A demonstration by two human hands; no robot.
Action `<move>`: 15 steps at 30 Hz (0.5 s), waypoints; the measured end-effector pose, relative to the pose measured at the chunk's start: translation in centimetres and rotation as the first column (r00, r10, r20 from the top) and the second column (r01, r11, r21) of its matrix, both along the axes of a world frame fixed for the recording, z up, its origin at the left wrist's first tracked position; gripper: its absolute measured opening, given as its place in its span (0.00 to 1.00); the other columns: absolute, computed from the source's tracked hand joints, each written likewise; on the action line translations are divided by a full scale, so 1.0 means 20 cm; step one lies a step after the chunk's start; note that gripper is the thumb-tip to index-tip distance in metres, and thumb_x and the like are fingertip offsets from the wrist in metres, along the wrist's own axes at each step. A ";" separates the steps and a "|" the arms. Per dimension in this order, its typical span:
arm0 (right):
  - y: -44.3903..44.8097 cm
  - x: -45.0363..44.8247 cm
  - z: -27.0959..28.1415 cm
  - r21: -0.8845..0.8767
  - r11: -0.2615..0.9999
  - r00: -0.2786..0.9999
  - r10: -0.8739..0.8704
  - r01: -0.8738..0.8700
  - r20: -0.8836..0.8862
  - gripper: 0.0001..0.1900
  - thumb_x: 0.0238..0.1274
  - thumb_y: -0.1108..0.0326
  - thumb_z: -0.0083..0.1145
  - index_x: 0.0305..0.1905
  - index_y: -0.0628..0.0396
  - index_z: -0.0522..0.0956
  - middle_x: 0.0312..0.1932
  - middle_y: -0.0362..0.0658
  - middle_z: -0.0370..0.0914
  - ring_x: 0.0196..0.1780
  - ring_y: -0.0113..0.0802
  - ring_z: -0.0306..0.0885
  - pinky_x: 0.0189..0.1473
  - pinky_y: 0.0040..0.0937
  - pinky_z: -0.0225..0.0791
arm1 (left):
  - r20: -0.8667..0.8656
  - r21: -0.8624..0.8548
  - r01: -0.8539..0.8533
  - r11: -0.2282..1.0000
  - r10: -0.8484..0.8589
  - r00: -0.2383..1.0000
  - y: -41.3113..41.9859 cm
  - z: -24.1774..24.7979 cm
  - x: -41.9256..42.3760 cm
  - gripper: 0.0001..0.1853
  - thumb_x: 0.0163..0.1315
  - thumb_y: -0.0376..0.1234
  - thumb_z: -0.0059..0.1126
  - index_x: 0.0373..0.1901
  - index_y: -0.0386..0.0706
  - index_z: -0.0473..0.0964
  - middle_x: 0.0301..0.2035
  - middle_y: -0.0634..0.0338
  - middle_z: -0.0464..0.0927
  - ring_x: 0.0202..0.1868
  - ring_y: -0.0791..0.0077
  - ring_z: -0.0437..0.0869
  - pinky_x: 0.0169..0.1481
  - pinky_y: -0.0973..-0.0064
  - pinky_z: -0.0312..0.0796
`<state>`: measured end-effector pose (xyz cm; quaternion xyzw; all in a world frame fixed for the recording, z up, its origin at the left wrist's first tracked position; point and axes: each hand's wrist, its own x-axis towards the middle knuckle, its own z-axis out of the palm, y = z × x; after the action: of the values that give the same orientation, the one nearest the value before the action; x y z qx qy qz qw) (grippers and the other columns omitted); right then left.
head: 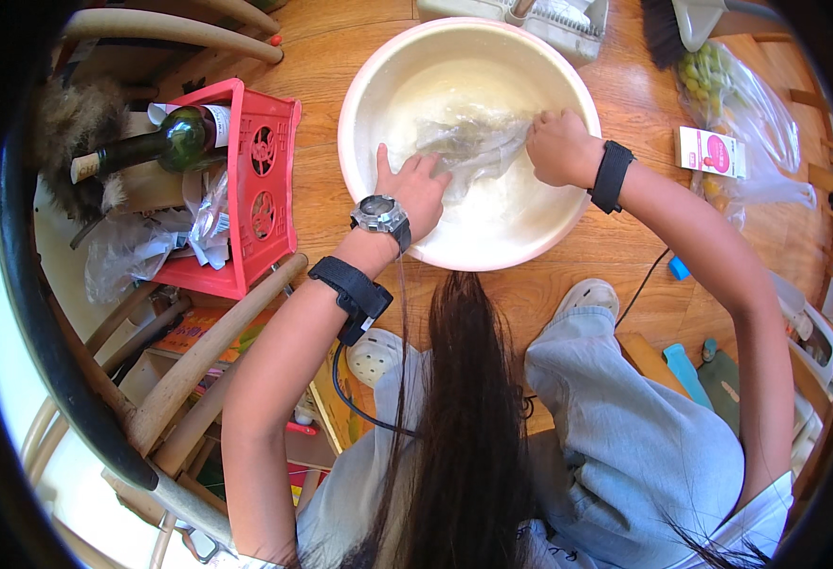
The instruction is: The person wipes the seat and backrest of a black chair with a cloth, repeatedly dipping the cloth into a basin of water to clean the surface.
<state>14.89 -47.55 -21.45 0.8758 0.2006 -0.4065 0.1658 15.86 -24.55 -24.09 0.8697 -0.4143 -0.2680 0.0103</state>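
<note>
A cream plastic basin (580, 92) with a pink rim stands on the floor before me, with water in it. A thin greyish wet cloth (484, 146) lies spread in the water. My right hand (562, 148), its fingers closed, grips the cloth's right edge near the basin's right wall. My left hand (413, 188) is over the near left part of the basin, its fingers apart and their tips at the cloth's left edge; whether they press on it I cannot tell. The left wrist bears a watch and a black strap, the right a black strap.
Left stands a red plastic crate (285, 178) with a corked green bottle (181, 139), near wooden chair rails (210, 363). Beyond the basin is a grey mop bucket (580, 39). At right lie a bag of grapes (708, 78), a small box (708, 151) and a blue cap (679, 268).
</note>
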 end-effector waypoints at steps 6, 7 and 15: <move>0.03 -0.04 -0.06 0.376 0.905 0.980 -0.178 0.201 -0.094 0.14 0.51 0.70 0.51 0.42 0.61 0.82 0.56 0.67 0.68 0.48 0.49 0.78 0.47 0.40 0.72 | -0.194 0.110 0.114 0.987 -0.091 0.977 0.00 0.02 0.02 0.23 0.57 0.35 0.50 0.58 0.53 0.73 0.63 0.59 0.67 0.66 0.68 0.66 0.67 0.30 0.38; 0.03 -0.04 -0.07 0.388 0.900 0.978 -0.156 0.199 -0.141 0.14 0.51 0.72 0.50 0.41 0.62 0.82 0.56 0.67 0.68 0.47 0.50 0.78 0.47 0.40 0.72 | -0.213 0.102 0.116 0.988 -0.092 0.973 0.00 0.03 0.02 0.23 0.57 0.35 0.50 0.57 0.54 0.73 0.63 0.60 0.67 0.66 0.69 0.66 0.67 0.30 0.38; 0.03 0.07 -0.06 0.313 0.930 0.963 -0.119 0.194 -0.242 0.23 0.56 0.71 0.50 0.58 0.66 0.71 0.67 0.60 0.60 0.62 0.51 0.69 0.63 0.39 0.63 | -0.166 0.115 -0.039 0.993 0.058 0.984 -0.03 0.08 0.05 0.23 0.58 0.40 0.52 0.58 0.56 0.72 0.57 0.62 0.73 0.59 0.67 0.73 0.67 0.32 0.42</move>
<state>16.25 -46.88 -22.56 0.8542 0.2127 -0.4726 -0.0412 16.91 -25.05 -22.54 0.8529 -0.3751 -0.3631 0.0033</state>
